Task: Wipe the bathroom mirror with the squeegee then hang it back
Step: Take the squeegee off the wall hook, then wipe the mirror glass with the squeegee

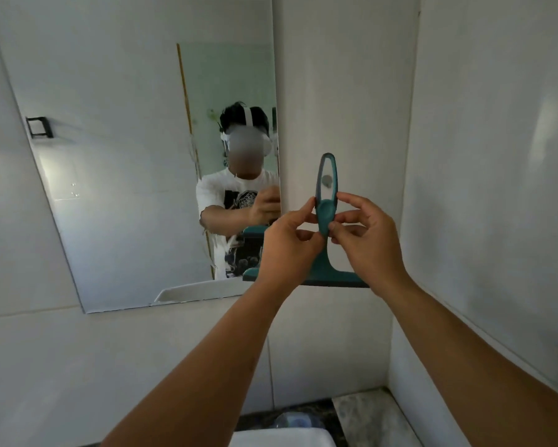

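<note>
I note a black bracket point(39, 127) on the tiled wall point(484, 156) at nine o'clock, and a dark marble counter point(361, 411) at six.

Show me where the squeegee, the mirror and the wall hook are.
squeegee point(325, 217): head view, on its teal handle.
mirror point(126, 188): head view, on the bare glass.
wall hook point(327, 180): head view, seen through the handle loop.
</note>
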### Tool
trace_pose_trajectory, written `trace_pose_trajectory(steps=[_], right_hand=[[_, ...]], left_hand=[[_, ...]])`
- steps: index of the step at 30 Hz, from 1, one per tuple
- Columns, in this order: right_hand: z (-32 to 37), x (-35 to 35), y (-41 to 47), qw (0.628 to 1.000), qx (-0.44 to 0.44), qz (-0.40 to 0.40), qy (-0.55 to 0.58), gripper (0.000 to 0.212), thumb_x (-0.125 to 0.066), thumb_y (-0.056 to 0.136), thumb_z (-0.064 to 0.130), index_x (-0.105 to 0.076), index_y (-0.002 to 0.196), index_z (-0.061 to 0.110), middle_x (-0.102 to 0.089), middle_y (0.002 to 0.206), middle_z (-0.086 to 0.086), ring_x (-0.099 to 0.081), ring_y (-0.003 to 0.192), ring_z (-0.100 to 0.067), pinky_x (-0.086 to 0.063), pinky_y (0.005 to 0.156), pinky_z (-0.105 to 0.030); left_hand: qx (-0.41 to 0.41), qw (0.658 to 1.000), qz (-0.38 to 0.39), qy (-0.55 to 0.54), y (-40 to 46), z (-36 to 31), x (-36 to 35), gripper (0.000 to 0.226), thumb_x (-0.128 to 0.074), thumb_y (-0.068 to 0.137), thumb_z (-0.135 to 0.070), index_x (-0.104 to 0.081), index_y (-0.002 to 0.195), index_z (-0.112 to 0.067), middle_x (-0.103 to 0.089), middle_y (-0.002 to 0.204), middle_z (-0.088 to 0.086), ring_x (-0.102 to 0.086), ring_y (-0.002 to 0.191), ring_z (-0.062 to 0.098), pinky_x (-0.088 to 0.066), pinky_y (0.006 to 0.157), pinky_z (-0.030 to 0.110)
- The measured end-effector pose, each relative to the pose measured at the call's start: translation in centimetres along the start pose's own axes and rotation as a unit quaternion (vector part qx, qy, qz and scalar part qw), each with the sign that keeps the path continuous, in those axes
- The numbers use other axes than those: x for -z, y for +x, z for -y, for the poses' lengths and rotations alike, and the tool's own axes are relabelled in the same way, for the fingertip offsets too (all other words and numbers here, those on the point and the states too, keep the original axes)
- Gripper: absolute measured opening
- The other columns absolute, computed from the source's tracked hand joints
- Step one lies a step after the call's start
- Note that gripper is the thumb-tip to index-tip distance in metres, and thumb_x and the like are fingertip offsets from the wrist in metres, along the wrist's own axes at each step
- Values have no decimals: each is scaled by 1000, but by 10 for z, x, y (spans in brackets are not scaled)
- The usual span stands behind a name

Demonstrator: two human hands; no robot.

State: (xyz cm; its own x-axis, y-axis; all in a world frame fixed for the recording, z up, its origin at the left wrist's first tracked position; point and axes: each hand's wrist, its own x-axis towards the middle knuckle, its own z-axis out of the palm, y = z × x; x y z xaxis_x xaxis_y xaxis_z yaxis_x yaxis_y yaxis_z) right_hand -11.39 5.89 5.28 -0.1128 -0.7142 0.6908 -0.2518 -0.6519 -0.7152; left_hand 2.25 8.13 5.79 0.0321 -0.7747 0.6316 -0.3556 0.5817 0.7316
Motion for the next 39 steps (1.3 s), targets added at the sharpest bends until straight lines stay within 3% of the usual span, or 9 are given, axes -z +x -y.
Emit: trace_pose_trajectory(steps=[4,10,15,18,21,25,31,35,39], right_hand=[[11,-7,-20,999,16,36,-12,45,-73,84,18,-55,124,27,-72,99,4,-71,81,-10,-57,76,-19],[25,-20,-49,978,97,127,-136,46,-73,85,15,-56,126,28,-67,102,5,-64,83,-7,-52,77,-10],[46,-34,-57,872,322,118,-349,57,-79,77,23,-59,130,21,-59,126,-6,-53,113,-25,-47,94,-40],[60,-47,-59,822,367,160,-406,62,-80,76,28,-59,133,23,-54,142,-8,-47,131,-31,-36,108,-52],[68,-62,-68,803,390,202,-404,50,-80,77,25,-65,125,24,-65,128,-6,-55,124,-29,-36,108,-53],[77,-83,-85,821,372,257,-349,42,-78,78,23,-69,119,19,-66,100,-7,-59,89,-26,-54,77,-45],[83,-113,-109,894,263,206,-299,48,-68,87,28,-60,132,17,-52,100,0,-48,81,-10,-54,71,-35],[92,-138,-130,942,180,128,-253,49,-68,86,34,-60,132,18,-51,100,4,-50,69,-7,-47,64,-18],[103,-168,-151,974,109,92,-176,47,-69,88,31,-58,131,17,-53,104,0,-51,68,-1,-39,63,-8]], left_hand=[[23,999,29,4,-19,-2,27,50,-67,91,-8,-55,137,-24,-65,78,-9,-61,56,-2,-50,57,13],[76,995,62,26,-48,10,80,47,-61,93,-6,-59,135,-27,-69,90,-10,-64,72,1,-52,71,19],[95,986,120,64,-69,11,126,42,-62,92,-7,-66,129,-27,-72,92,-7,-61,76,4,-46,69,17],[106,977,159,91,-80,7,151,37,-63,92,-8,-69,123,-28,-70,97,-10,-62,84,10,-48,73,21],[98,975,170,102,-92,4,174,32,-64,92,-10,-72,118,-27,-70,97,-8,-62,82,11,-50,72,21],[56,968,166,178,-103,11,203,33,-64,91,-7,-72,118,-24,-71,101,-5,-64,82,12,-51,72,20],[12,970,20,241,-120,18,238,34,-66,90,-13,-71,123,-21,-66,115,-3,-58,98,9,-43,88,13],[65,979,-57,185,-138,21,246,29,-63,91,-20,-72,119,-20,-70,100,0,-57,67,3,-41,59,5],[115,989,-67,62,-147,20,250,37,-63,93,-29,-61,130,-28,-72,99,-4,-65,84,8,-49,72,23]])
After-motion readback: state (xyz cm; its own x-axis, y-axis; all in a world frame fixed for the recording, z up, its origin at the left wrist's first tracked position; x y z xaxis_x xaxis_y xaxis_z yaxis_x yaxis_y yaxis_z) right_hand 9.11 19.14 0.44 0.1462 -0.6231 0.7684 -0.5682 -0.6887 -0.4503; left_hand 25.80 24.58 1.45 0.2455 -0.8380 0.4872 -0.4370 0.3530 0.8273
